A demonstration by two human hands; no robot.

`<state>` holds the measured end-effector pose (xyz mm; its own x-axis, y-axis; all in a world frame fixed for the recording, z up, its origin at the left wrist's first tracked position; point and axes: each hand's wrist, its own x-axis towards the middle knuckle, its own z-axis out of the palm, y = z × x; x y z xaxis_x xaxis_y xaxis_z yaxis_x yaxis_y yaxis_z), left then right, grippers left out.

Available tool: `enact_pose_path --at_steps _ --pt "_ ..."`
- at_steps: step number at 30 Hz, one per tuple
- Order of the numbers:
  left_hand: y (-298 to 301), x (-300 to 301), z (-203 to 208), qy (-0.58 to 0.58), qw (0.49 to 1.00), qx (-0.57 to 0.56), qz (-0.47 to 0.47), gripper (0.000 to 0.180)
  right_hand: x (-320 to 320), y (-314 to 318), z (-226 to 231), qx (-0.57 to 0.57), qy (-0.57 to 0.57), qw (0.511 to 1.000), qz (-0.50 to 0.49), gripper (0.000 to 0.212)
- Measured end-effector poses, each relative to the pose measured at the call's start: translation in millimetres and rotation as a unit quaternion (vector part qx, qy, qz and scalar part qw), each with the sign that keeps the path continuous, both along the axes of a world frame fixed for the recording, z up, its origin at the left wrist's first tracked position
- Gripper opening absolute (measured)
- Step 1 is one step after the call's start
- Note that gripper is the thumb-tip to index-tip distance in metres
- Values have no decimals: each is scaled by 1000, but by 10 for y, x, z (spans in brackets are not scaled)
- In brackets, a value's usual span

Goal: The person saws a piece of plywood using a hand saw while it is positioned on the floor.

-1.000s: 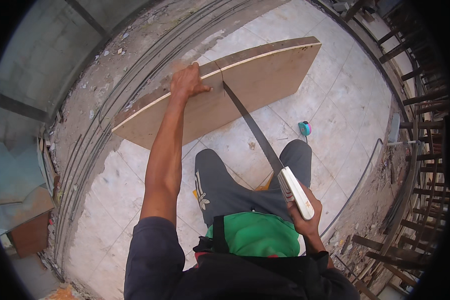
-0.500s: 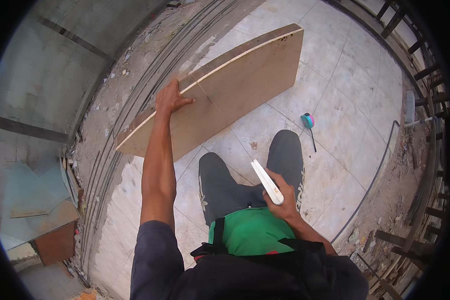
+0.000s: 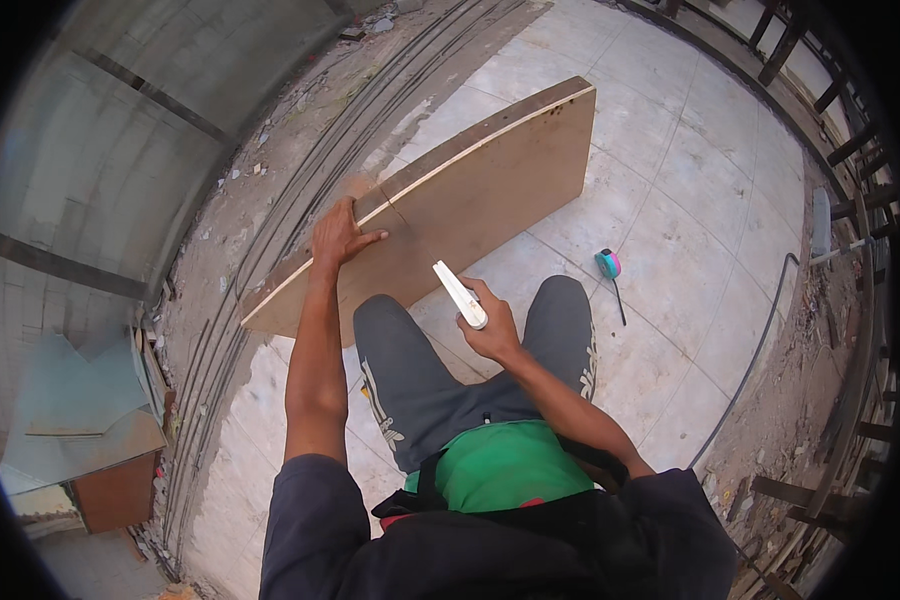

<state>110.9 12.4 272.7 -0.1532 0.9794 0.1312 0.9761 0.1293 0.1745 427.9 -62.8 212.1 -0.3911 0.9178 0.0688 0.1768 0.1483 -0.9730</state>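
Observation:
A thick brown wooden panel (image 3: 490, 190) stands on its long edge, slanting across the tiles in front of my knees. My left hand (image 3: 340, 235) is closed over its upper edge, thumb against the near face. In my right hand (image 3: 492, 322) is the white handle of a hand saw (image 3: 460, 295), gripped between my knees. Its blade appears edge-on as a thin dark line running from the handle to the panel's upper edge, just right of my left hand. How deep the blade sits in the wood I cannot tell.
A turquoise and pink tape measure (image 3: 608, 264) with a dark strap lies on the tiles at right. Long thin rods (image 3: 300, 185) run along the left side. Glass sheets (image 3: 75, 385) lean at far left. A dark cable (image 3: 760, 345) curves along the right.
My right hand has pushed the saw forward and left toward the panel, leaving less blade on my side. The panel and left hand appear slightly lower in view.

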Motion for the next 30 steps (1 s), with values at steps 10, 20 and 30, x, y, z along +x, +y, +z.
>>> enact_pose_path --at_steps 10,20,30 --pt "362 -329 -155 44 999 -26 -9 82 -266 -10 -2 -20 7 1000 -20 59" --pt "702 -617 -249 -24 995 -89 29 94 -30 -454 226 -55 -67 995 -45 60" --pt "676 -428 -256 -31 998 -59 0 96 -339 263 111 9 -47 997 -55 40"
